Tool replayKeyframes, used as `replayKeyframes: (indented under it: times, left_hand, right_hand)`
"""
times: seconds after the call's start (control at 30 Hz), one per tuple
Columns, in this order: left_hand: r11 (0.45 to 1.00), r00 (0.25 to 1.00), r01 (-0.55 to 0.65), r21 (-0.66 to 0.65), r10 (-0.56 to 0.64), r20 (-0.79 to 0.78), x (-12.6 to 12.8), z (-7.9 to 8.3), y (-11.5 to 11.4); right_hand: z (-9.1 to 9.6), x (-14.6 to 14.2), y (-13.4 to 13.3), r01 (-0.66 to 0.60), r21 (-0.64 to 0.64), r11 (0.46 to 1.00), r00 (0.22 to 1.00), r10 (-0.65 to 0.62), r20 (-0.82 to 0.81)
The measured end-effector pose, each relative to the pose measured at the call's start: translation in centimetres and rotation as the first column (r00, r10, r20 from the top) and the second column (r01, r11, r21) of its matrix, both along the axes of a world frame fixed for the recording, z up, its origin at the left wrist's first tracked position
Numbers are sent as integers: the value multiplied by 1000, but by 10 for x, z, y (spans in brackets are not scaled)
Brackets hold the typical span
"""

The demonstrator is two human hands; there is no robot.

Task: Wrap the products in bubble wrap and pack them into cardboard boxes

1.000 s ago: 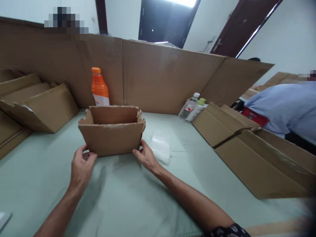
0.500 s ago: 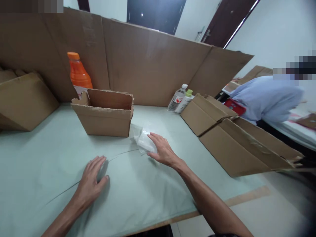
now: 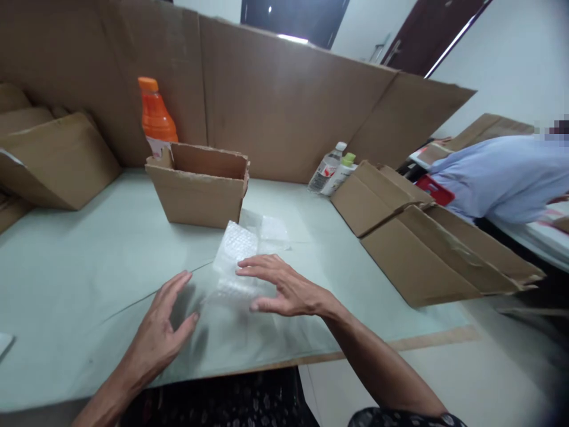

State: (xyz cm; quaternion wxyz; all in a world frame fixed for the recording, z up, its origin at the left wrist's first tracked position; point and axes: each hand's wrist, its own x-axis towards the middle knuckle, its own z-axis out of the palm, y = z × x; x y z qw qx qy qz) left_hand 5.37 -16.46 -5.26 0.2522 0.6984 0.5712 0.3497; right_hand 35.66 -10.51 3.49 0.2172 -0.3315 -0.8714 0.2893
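The person's left grip [image 3: 164, 323], thumb and fingers apart, is empty over the pale green desk [image 3: 106, 249]; the right grip [image 3: 287, 287], likewise spread, clasps nothing above clear bubble wrap [image 3: 235, 246], contact impossible to tell. The wrap lies just before the right end of an open brown cardboard box [image 3: 202, 198], behind which stands an orange plastic bottle [image 3: 159, 121]

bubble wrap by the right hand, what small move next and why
Probably close the right hand gently on the bubble wrap: it is open, thumb spread, and overlaps the wrap in view, though contact is unclear; the left hand is open and apart from it.
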Motion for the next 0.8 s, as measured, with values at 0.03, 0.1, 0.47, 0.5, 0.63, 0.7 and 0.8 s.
replayKeyframes:
  times: [0.03, 0.1, 0.47, 0.5, 0.63, 0.7, 0.8]
  left_hand:
    - [999, 1000, 17, -34, -17, 5, 0, 1, -4]
    - [991, 999, 49, -122, -46, 24, -1, 1, -10]
    - [995, 994, 100, -15, -101, -52, 4, -3, -15]
    - [991, 989, 127, 39, -123, -80, 6, -5, -16]
    - [959, 964, 216, 185, -179, -196, 12, -7, -14]
    - [946, 954, 228, 230, -169, -247, 14, 0, -5]
    - [934, 942, 222, 280, -131, -310, 19, 12, 14]
  right_hand:
    - [0, 0, -3, -33, -57, 998, 999, 32, -13]
    - [-4, 4, -3, 45, -157, 987, 996, -56, -70]
    - [-77, -55, 43, 313, 121, 942, 903, -334, 269]
    - [-80, -62, 45, 277, 174, 945, 899, -319, 300]
    - [-77, -71, 52, 222, 336, 915, 899, -325, 293]
    - [-69, -70, 56, 250, 395, 884, 900, -362, 242]
    - [-58, -68, 63, 312, 441, 841, 882, -429, 196]
